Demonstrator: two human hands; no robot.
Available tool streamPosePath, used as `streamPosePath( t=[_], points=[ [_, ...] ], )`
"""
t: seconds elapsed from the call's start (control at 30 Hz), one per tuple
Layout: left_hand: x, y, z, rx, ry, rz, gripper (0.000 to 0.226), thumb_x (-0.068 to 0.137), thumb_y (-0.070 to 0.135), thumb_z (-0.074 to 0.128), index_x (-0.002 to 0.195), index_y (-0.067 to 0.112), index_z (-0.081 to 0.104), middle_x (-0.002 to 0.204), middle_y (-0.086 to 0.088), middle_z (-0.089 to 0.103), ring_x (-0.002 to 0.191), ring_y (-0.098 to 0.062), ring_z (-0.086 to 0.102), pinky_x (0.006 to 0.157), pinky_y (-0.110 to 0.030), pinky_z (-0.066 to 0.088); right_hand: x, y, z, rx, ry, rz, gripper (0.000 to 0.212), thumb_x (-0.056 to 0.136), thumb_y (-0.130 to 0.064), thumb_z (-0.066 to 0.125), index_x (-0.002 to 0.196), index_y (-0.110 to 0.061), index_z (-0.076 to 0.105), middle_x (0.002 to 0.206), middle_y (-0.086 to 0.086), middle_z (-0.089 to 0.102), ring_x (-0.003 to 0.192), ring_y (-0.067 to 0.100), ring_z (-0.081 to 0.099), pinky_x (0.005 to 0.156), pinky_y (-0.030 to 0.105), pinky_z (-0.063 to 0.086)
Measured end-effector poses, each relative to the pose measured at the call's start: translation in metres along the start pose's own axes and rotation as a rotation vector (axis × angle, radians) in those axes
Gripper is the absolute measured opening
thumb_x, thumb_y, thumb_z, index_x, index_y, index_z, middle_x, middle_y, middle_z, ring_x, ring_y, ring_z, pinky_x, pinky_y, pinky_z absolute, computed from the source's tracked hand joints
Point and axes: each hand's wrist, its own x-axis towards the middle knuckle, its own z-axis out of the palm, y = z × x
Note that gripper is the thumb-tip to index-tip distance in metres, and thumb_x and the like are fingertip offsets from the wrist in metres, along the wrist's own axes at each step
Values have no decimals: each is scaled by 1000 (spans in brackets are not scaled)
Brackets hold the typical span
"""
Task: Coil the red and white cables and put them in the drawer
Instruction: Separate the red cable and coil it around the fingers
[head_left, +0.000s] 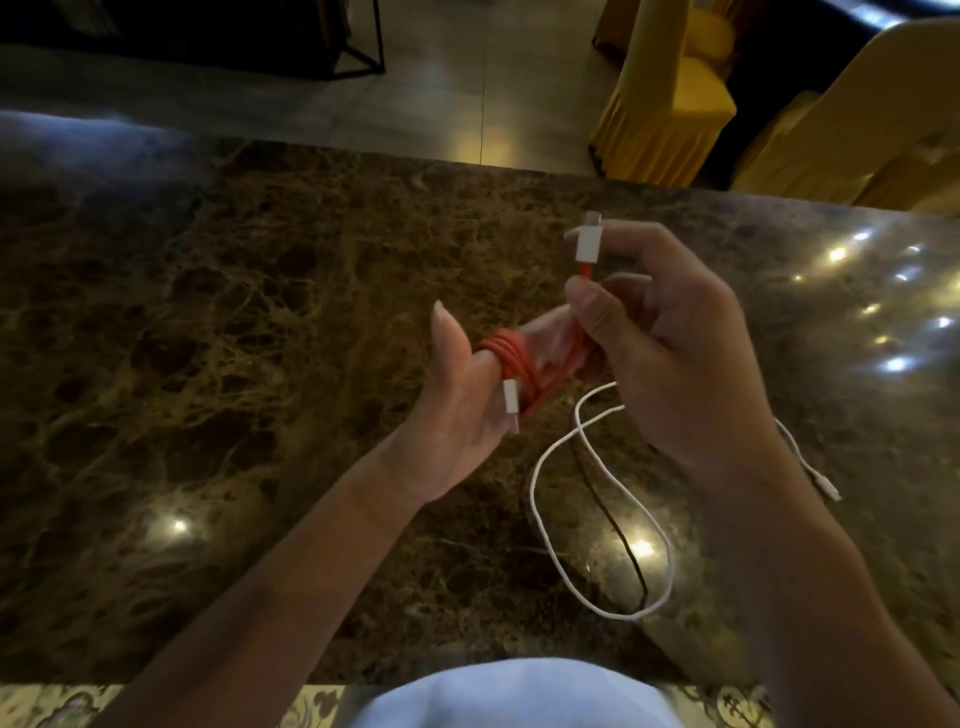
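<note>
The red cable (511, 364) is wound in several loops around the fingers of my left hand (467, 400), held above the table. One white plug hangs from the coil by my left palm. My right hand (670, 353) pinches the cable's other end just below its white plug, which points up. The white cable (602, 519) lies loose on the marble table (260, 364) under and right of my hands, in an open loop, with one plug at the far right. No drawer is in view.
The dark brown marble table fills the middle of the view and reflects ceiling lights. Yellow-covered chairs (675, 93) stand beyond the far right edge. A black metal frame (363, 47) stands on the floor at the far left.
</note>
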Motion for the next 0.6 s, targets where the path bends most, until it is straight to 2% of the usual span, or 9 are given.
streamPosePath(
  t=[0.1,0.23,0.37,0.4,0.5,0.53,0.6],
  points=[
    [-3,6,-17,-127,17,-7,130,64,92,60,158,5,35,166,-10,41,156,-23,35,131,-42,19,0,5,-11,-173,-52,96,18,100,-11,67,116,-19,68,71,1,76,56,11,69,53,24,51],
    [-4,14,-27,-75,-45,5,137,65,91,59,163,2,23,169,-13,34,159,-26,27,133,-47,6,5,1,-12,-509,-284,136,27,98,-15,69,102,-42,72,67,-22,72,50,3,61,50,12,44],
    [-5,18,-26,-108,-58,6,135,69,88,59,163,-2,21,171,-16,30,161,-28,23,132,-49,2,13,-13,-16,-601,-401,176,31,99,-19,66,111,-46,74,68,-18,74,50,6,61,48,19,47],
    [-5,18,-25,-111,-58,4,135,69,88,59,163,-3,21,170,-17,30,161,-28,23,132,-49,2,15,-14,-18,-617,-414,168,32,99,-19,66,111,-46,75,67,-17,74,50,4,62,48,17,46],
    [-5,16,-22,-105,-66,3,136,69,88,59,163,-2,21,170,-17,30,160,-30,24,132,-51,2,19,-18,-15,-702,-467,153,31,99,-19,64,114,-45,75,69,-16,71,59,-6,65,55,9,45],
    [-5,16,-21,-104,-71,3,136,69,88,60,163,-2,20,170,-17,30,160,-31,25,132,-52,3,20,-19,-13,-742,-478,140,30,100,-20,63,115,-44,75,73,-18,69,65,-5,66,61,11,49],
    [-3,16,-19,-111,-71,4,136,69,88,61,163,-2,21,170,-18,31,160,-32,25,132,-52,4,21,-22,-11,-783,-480,119,30,100,-20,62,115,-43,74,82,-20,67,74,-2,67,73,24,58]
  ],
)
